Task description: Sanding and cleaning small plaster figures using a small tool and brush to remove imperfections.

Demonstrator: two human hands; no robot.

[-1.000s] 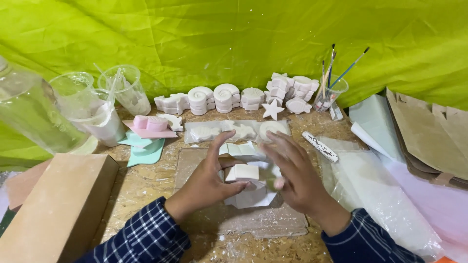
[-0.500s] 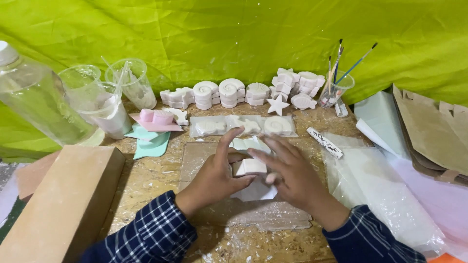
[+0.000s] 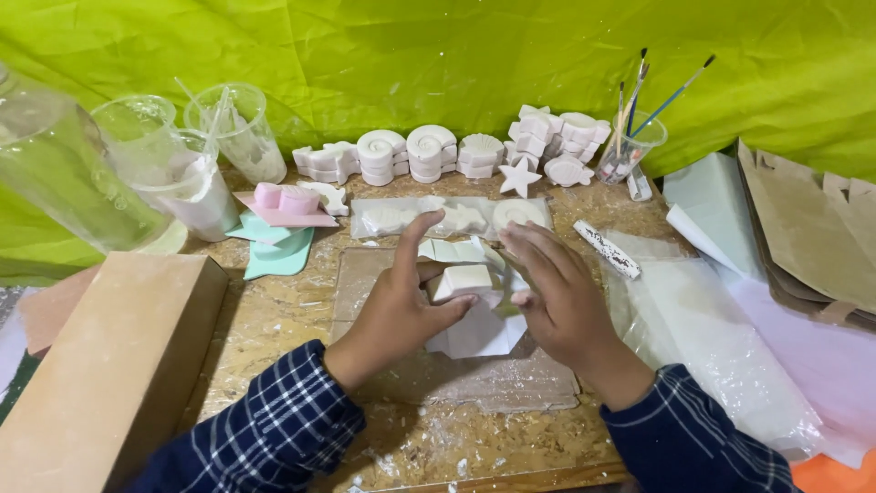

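My left hand [image 3: 400, 306] grips a small white plaster block [image 3: 464, 280] between thumb and fingers, index finger pointing up. My right hand [image 3: 555, 297] is beside the block on its right, fingers spread and curved toward it; whether it touches is unclear. Under both hands lies a white flexible mould [image 3: 479, 330] on a clear plastic sheet [image 3: 493, 383]. Just beyond the hands sits a clear tray [image 3: 452, 217] with pale cast shapes in it.
A row of white plaster shells and a star [image 3: 518, 175] lines the back. Plastic cups [image 3: 239, 132] and a clear bottle [image 3: 68, 173] stand at left, a cardboard box [image 3: 109, 365] near left, a cup of paintbrushes [image 3: 630, 151] and brown paper bags [image 3: 812, 228] right.
The view has shifted slightly. My hands stay over the mould with the white block between them; the fingers have adjusted a little around it.
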